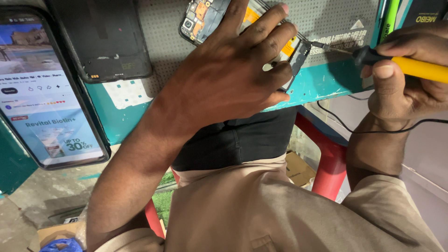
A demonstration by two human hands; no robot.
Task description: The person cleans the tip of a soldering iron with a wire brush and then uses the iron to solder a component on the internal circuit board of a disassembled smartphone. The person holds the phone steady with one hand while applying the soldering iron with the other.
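My left hand lies spread over an opened phone on a grey dotted work mat, pressing it down. The phone's back is off; its circuit board and camera show at the left, and an orange part shows between my fingers. My right hand grips a screwdriver with a yellow handle and black collar. Its thin metal tip touches the phone's right end, by a small dark metal part.
A lit phone with a bright screen lies at the left. A dark phone back cover rests beside it on the mat. A thin black cable hangs off the teal table edge. A red stool leg stands below.
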